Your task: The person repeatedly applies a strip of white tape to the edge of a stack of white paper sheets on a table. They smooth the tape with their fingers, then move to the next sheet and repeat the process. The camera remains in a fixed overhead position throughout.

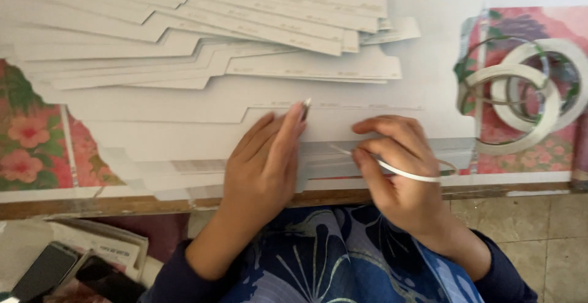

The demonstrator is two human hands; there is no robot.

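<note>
White card sheets over pink-and-green floral tablecloth; white tape rolls right of the sheets. Blue floral garment below them, white tape strip above it.

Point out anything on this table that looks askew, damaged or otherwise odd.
Nothing looks damaged or spilled. The white card sheets lie fanned out unevenly rather than squared up. The tape rolls overlap loosely at the right. The right hand pinches a thin white strip; the left hand presses the sheet.
</note>
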